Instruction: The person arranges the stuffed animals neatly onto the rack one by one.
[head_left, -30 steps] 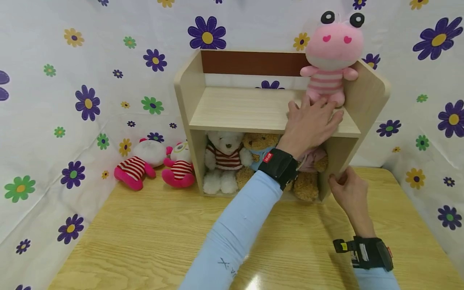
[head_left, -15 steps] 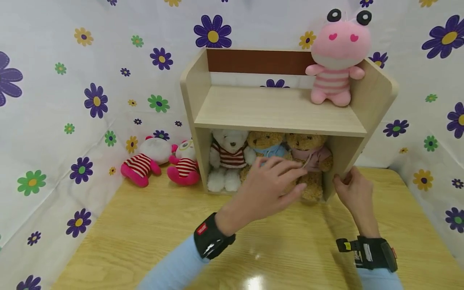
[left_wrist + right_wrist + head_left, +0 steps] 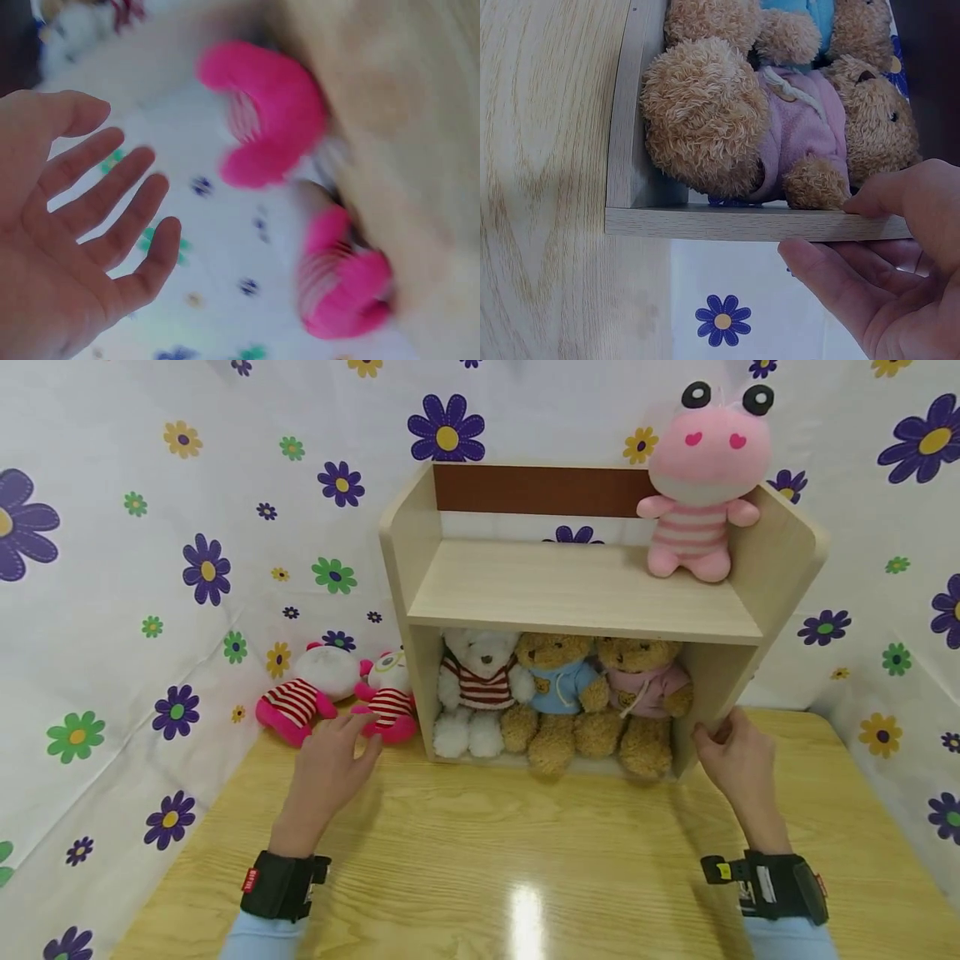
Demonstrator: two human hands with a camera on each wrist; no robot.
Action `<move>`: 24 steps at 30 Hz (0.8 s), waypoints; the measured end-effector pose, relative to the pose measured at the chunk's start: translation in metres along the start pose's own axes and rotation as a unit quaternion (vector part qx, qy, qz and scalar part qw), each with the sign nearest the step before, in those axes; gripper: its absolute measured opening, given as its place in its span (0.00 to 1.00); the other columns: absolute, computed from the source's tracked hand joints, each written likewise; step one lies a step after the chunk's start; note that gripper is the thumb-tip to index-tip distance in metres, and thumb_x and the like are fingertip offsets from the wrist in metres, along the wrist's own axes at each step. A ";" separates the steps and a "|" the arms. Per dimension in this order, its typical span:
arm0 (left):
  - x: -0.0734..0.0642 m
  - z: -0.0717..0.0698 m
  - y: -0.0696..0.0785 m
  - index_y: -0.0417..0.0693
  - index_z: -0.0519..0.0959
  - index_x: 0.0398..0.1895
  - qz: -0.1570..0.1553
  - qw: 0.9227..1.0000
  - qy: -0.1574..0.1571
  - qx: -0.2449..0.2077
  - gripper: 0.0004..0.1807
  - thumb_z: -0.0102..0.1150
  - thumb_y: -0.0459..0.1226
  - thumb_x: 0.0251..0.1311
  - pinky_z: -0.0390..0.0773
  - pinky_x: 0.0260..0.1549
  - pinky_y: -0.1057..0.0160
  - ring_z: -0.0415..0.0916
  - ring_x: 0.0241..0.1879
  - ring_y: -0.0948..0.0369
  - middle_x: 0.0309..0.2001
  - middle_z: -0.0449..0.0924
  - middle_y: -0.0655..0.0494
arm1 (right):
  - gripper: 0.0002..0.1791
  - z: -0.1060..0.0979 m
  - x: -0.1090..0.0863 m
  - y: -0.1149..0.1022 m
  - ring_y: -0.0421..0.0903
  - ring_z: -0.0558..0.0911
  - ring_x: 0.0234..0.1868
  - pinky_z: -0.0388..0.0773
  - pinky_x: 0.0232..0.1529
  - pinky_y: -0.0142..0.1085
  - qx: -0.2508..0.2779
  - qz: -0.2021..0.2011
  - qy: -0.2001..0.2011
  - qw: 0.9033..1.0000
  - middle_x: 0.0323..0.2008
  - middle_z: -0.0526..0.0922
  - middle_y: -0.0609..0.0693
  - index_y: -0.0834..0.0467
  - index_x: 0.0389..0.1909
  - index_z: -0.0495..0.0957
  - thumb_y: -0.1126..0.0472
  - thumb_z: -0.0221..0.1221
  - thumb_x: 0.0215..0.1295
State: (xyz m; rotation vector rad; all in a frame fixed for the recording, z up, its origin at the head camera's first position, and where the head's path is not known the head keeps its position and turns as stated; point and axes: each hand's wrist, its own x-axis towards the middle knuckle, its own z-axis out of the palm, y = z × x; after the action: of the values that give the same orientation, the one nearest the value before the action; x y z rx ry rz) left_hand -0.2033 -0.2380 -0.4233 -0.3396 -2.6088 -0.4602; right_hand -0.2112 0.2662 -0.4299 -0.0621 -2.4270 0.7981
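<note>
My left hand (image 3: pixel 327 772) is near two pink-and-white plush toys beside the shelf, its fingers loosely spread and holding nothing in the left wrist view. One plush toy (image 3: pixel 294 703) leans to the left; the smaller plush toy (image 3: pixel 389 706) sits against the shelf's left side. My right hand (image 3: pixel 738 768) pinches the front edge of the right side panel of the wooden shelf (image 3: pixel 765 223). On the lower level sit a white bear (image 3: pixel 480 689) in a striped top, a brown bear (image 3: pixel 558 689) in blue and another brown bear (image 3: pixel 802 112) in pink.
A pink plush toy (image 3: pixel 708 460) with big eyes sits at the right end of the upper level. Behind the shelf hangs a white cloth (image 3: pixel 97 635) printed with flowers. The shelf stands on a wooden table (image 3: pixel 600 852).
My left hand has moved from the upper shelf level by the pink toy, down and left to the two plush toys. The right hand stays on the side panel.
</note>
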 end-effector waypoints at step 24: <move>0.020 0.044 -0.032 0.54 0.65 0.76 -0.122 0.983 -0.115 0.072 0.29 0.32 0.53 0.81 0.65 0.53 0.23 0.69 0.60 0.31 0.69 0.73 0.40 | 0.11 -0.001 0.000 0.002 0.43 0.71 0.15 0.63 0.16 0.34 0.001 -0.002 -0.002 1.000 0.17 0.79 0.60 0.66 0.27 0.74 0.62 0.60 0.63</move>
State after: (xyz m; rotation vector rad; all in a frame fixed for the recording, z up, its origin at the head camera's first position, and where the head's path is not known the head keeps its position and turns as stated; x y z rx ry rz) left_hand -0.2481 -0.2475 -0.4589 -0.0224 -2.9051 -0.3249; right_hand -0.2114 0.2685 -0.4307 -0.0551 -2.4299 0.7985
